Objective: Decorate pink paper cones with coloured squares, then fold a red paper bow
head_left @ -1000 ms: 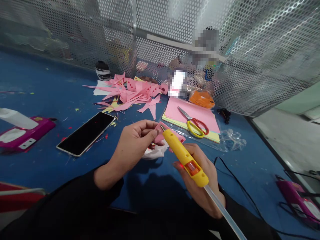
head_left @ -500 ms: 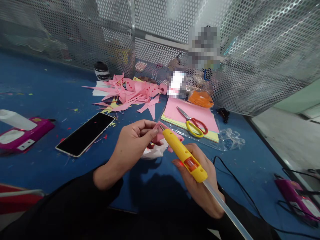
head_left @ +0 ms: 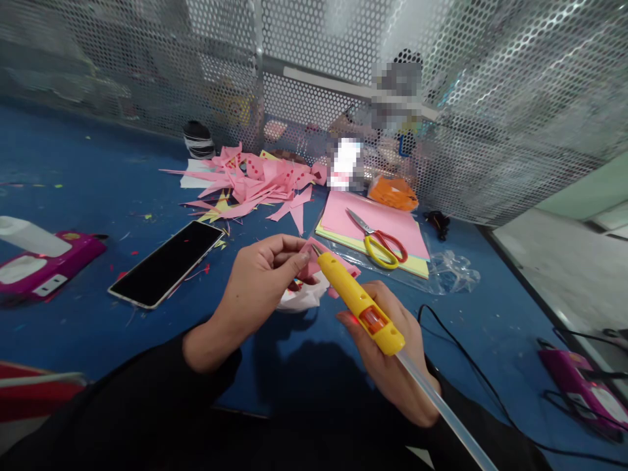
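Observation:
Between the thumb and fingers of my left hand is a small piece of pink paper. My right hand is wrapped around a yellow hot glue gun, its metal nozzle at the pink paper near my left fingertips. A long translucent glue stick sticks out of the gun's rear toward me. Below the paper lies a white wrapped bundle, partly hidden by my left fingers; I cannot make out what it is.
Pink paper cutouts are heaped at the back. Scissors lie on stacked coloured sheets. A phone and a magenta power strip are on the left. A black cable runs along the right; a perforated metal screen stands behind.
Almost nothing differs. The glue gun has shifted very slightly left and up, its nozzle still at the pink paper; my left hand keeps its hold.

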Demonstrator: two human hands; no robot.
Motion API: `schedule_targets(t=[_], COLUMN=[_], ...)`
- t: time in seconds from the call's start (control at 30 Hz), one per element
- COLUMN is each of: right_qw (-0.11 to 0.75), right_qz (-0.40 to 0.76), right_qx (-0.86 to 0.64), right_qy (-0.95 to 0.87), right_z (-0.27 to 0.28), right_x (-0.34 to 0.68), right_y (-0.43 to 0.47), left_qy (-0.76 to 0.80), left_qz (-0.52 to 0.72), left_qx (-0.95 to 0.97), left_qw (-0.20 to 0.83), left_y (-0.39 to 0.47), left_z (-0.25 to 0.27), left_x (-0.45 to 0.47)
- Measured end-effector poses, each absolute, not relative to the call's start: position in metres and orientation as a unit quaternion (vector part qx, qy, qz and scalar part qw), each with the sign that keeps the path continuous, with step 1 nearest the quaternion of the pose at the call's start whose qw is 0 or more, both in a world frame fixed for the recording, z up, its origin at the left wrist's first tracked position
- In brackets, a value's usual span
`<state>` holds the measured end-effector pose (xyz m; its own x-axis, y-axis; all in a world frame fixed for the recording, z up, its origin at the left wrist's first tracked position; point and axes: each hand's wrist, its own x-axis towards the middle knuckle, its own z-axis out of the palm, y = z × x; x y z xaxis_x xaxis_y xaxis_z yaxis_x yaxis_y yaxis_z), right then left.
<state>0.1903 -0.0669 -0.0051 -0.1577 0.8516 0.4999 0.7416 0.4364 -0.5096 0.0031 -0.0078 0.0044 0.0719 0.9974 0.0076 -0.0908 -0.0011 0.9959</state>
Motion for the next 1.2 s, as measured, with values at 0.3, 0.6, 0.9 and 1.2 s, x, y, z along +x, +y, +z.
schedule_targets(t=[0.3, 0.6, 0.9, 1.2], right_qw=[0.372, 0.364, 0.364, 0.353], right_qz=[0.069, 0.058, 0.061, 0.055], right_qx=[-0.526, -0.532, -0.537, -0.548], right_qy=[-0.762, -0.762, -0.759, -0.756], right_z=[-0.0052, -0.0050, -0.0056, -0.0050], right_x=[0.1910, 0.1904, 0.1907, 0.1910], right_y=[-0.0677, -0.0673, -0.0668, -0.0667], left_qy=[0.464, 0.460, 0.463, 0.458], left_qz=[0.505, 0.508, 0.509, 0.509], left_qx=[0.499, 0.501, 0.496, 0.498], left_qw=[0.529, 0.528, 0.530, 0.533], left_y=[-0.0070, -0.0071, -0.0067, -0.0068], left_z=[0.0037, 0.0032, 0.0034, 0.0041], left_x=[0.0038, 0.0042, 0.0041, 0.0038])
